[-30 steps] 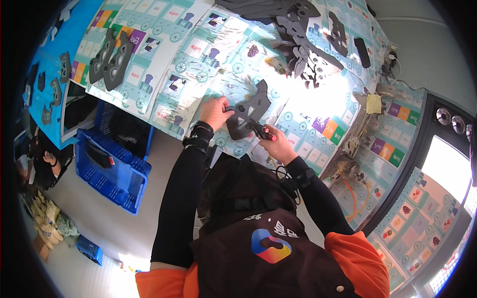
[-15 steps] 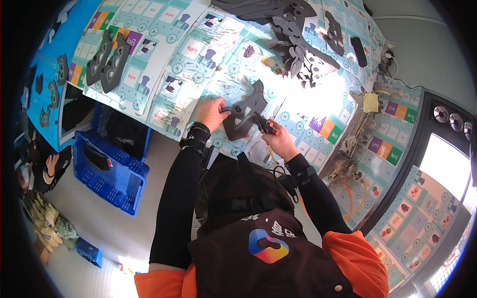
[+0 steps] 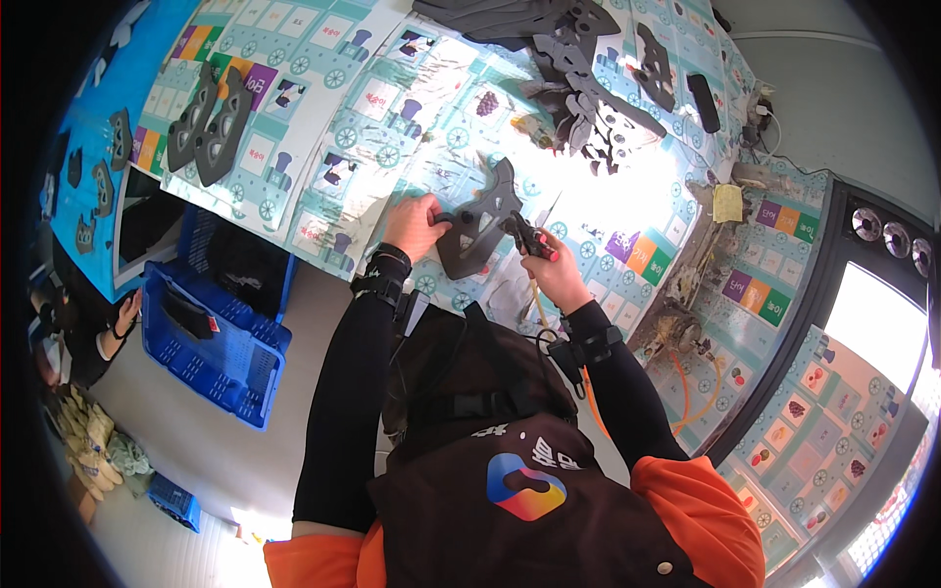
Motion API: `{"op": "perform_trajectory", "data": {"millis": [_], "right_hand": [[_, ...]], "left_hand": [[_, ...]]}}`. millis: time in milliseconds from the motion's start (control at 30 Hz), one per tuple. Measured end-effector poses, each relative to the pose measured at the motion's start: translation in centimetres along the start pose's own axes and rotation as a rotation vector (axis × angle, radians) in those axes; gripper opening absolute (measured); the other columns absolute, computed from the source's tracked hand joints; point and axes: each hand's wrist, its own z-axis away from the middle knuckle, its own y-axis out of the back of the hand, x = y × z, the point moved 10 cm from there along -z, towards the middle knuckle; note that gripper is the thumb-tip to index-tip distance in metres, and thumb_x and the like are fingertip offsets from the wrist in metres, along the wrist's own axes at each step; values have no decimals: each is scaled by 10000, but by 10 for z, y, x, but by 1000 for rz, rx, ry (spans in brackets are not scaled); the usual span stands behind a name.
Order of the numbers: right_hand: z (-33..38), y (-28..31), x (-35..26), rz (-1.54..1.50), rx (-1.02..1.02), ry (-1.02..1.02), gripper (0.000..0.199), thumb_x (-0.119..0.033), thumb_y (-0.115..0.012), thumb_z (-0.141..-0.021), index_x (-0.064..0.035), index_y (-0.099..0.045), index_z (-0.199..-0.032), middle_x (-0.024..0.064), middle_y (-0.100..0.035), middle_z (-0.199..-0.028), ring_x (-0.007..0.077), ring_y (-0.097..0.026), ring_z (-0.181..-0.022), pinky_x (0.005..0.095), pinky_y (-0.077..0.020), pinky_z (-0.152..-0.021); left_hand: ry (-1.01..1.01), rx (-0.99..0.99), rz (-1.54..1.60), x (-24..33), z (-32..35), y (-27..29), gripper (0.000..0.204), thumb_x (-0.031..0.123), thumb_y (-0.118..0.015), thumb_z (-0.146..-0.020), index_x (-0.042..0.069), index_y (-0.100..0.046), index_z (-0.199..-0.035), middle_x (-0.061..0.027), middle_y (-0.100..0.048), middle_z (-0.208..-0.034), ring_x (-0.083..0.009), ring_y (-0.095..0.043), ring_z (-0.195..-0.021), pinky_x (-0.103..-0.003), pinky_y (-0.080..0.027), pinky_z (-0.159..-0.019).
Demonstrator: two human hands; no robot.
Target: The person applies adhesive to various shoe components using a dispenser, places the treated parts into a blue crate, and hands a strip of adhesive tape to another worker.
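A dark grey moulded plastic part (image 3: pixel 477 230) with cut-out openings lies near the front edge of the patterned table. My left hand (image 3: pixel 416 227) is closed on its left edge, thumb and fingers pinching it. Wrapped in my right hand (image 3: pixel 557 272) is a black and red hand tool (image 3: pixel 529 238), an orange hose trailing from below it. The tool's dark tip is close to the part's right edge; whether they touch I cannot tell. Black bands circle both wrists.
More grey parts are heaped (image 3: pixel 578 69) at the back, and two parts (image 3: pixel 223 127) lie at the left. A black object (image 3: pixel 703 103) lies at the back right. Below the table's left edge is a blue crate (image 3: pixel 211 363). A co-worker's hand (image 3: pixel 125 316) shows far left.
The tool in my right hand has tilted slightly and its tip has drawn a little away from the part. My left hand keeps its hold. The co-worker's hand has shifted.
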Motion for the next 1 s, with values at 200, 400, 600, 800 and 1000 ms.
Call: {"op": "perform_trajectory", "data": {"millis": [200,400,600,800,1000], "right_hand": [[-7,7,10,7,18,-50,544,-102,-677,-784,53,-601,-1300,206,-743,-1028,333,-710,-1018,375,-526,-901],[-8,11,-4,-4,17,-55,511,-91,-678,-793,6,-624,-1292,138,-738,-958,233,-709,-803,352,-543,-770],[-12,16,-9,-112,60,-27,493,-68,-664,-812,32,-602,-1291,77,-711,-901,167,-658,-701,321,-528,-699],[-12,13,-23,-115,41,-21,416,-65,-660,-816,34,-612,-1217,59,-701,-883,142,-639,-689,312,-518,-683],[-12,6,-34,-121,-4,15,207,-70,-648,-814,-14,-615,-1010,51,-654,-792,143,-608,-655,321,-494,-656]], "left_hand": [[12,-12,-6,2,0,-1,241,217,-843,-776,89,-668,-882,-42,-665,-748,-278,-640,-828,-445,-497,-763],[-58,40,-19,5,1,3,282,187,-863,-772,37,-663,-905,-90,-662,-748,-275,-646,-738,-414,-511,-682],[-43,22,-20,5,0,2,288,196,-863,-773,36,-665,-907,-91,-661,-746,-278,-646,-735,-416,-512,-684],[11,-8,-4,-1,1,0,246,210,-844,-772,72,-675,-887,-65,-676,-752,-301,-642,-821,-449,-498,-758],[-41,30,-33,4,1,2,287,195,-864,-767,47,-667,-913,-85,-658,-739,-277,-648,-740,-415,-510,-685]]}}
